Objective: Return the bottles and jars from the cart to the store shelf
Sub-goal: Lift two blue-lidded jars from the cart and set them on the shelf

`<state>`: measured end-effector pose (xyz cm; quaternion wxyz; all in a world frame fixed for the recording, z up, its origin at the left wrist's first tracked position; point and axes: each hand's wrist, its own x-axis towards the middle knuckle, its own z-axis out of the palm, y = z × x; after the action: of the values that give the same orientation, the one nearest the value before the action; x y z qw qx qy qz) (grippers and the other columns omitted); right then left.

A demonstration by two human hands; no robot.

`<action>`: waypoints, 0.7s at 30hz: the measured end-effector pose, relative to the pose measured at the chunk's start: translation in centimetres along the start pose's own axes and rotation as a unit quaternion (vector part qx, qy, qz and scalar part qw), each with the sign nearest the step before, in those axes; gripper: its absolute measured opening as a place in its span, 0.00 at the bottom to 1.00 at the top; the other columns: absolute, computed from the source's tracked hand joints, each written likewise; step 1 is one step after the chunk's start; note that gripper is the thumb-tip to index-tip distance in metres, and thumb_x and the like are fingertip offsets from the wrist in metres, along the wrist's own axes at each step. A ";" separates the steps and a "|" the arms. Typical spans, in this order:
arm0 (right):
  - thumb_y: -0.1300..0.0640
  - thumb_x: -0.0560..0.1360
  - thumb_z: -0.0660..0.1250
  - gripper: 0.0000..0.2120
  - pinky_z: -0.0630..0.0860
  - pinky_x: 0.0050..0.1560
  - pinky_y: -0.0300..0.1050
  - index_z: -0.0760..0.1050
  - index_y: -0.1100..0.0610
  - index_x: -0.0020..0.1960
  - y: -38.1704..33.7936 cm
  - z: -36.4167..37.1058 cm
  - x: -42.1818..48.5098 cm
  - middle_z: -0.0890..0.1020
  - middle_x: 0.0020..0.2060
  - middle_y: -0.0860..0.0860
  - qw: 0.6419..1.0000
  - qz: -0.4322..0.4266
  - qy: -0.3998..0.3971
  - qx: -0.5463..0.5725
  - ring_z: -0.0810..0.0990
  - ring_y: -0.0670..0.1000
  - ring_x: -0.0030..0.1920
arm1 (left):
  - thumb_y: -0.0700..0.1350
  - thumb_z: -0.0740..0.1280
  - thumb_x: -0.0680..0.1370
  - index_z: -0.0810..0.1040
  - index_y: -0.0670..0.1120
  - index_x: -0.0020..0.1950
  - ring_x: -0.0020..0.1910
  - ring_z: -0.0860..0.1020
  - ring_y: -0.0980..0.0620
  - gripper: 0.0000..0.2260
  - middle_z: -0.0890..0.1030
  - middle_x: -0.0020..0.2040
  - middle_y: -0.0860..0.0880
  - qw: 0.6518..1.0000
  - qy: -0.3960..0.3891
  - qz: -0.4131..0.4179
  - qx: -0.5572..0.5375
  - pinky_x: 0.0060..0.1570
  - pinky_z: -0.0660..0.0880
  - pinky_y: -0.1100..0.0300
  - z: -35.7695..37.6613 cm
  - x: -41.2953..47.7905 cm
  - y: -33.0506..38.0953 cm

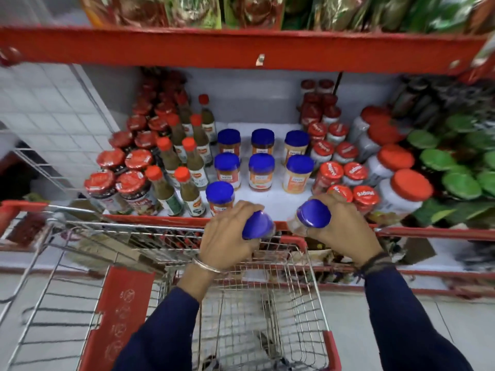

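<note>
Jars fill both grips: our left hand (227,236) wraps one blue-lidded jar (258,225), our right hand (345,231) another (312,214), both raised over the cart (292,266) toward the shelf (270,203) gaps, likely completing the blue-lidded rows.

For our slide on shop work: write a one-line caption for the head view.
Left hand and right hand each carry a blue-lidded jar from the cart toward the shelf.
</note>
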<state>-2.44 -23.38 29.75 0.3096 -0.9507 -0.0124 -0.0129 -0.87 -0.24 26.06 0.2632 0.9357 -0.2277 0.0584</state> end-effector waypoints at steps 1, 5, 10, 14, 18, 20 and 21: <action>0.46 0.62 0.77 0.28 0.71 0.47 0.45 0.73 0.53 0.59 -0.1 -0.2 0.8 0.75 0.53 0.50 1.000 -0.006 0.004 -0.008 0.74 0.51 0.48 | 0.47 0.71 0.64 0.69 0.52 0.63 0.54 0.77 0.47 0.27 0.76 0.60 0.52 1.000 0.008 0.003 0.005 0.46 0.76 0.55 -0.3 1.0 0.3; 0.54 0.63 0.75 0.25 0.70 0.47 0.44 0.73 0.55 0.59 -0.1 0.1 3.9 0.78 0.56 0.55 1.000 -0.012 0.007 -0.009 0.77 0.56 0.51 | 0.47 0.71 0.66 0.69 0.50 0.62 0.55 0.77 0.44 0.25 0.76 0.60 0.49 0.999 0.009 0.006 0.033 0.48 0.76 0.49 -0.2 4.9 0.7; 0.57 0.65 0.72 0.18 0.76 0.43 0.50 0.74 0.55 0.54 0.9 2.1 6.6 0.78 0.48 0.54 1.000 -0.004 -0.015 -0.011 0.78 0.56 0.45 | 0.51 0.70 0.67 0.69 0.51 0.61 0.49 0.79 0.42 0.24 0.77 0.57 0.47 0.996 -0.051 -0.010 0.071 0.45 0.77 0.48 1.9 8.5 -0.6; 0.57 0.65 0.70 0.12 0.79 0.41 0.56 0.73 0.56 0.47 1.6 3.3 8.0 0.79 0.43 0.56 0.999 -0.007 -0.028 -0.018 0.78 0.57 0.41 | 0.49 0.70 0.68 0.68 0.50 0.63 0.52 0.78 0.41 0.25 0.75 0.60 0.46 0.992 -0.089 -0.032 0.081 0.48 0.76 0.50 3.2 9.6 -1.3; 0.61 0.66 0.69 0.11 0.79 0.42 0.56 0.75 0.61 0.47 1.9 3.7 8.8 0.80 0.44 0.59 0.999 0.005 -0.047 -0.022 0.79 0.58 0.41 | 0.48 0.70 0.69 0.66 0.50 0.66 0.56 0.76 0.39 0.27 0.73 0.63 0.44 0.990 -0.107 -0.042 0.085 0.52 0.75 0.47 4.2 9.9 -1.9; 0.60 0.67 0.69 0.11 0.79 0.42 0.56 0.74 0.60 0.48 2.0 4.0 9.0 0.80 0.45 0.58 0.998 0.008 -0.055 -0.024 0.79 0.58 0.42 | 0.47 0.70 0.69 0.64 0.50 0.68 0.58 0.75 0.39 0.29 0.72 0.65 0.44 0.988 -0.114 -0.040 0.094 0.54 0.74 0.44 4.6 10.0 -2.2; 0.59 0.67 0.69 0.11 0.79 0.43 0.57 0.73 0.58 0.49 2.1 4.2 9.1 0.80 0.46 0.57 0.998 0.010 -0.058 -0.031 0.79 0.58 0.43 | 0.45 0.71 0.69 0.63 0.49 0.69 0.59 0.74 0.39 0.30 0.71 0.66 0.44 0.988 -0.113 -0.038 0.100 0.55 0.73 0.44 4.8 10.0 -2.3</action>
<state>6.78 -22.46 25.46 0.2793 -0.9589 -0.0202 0.0452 9.03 -4.98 23.21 0.1430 0.9658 -0.2132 -0.0352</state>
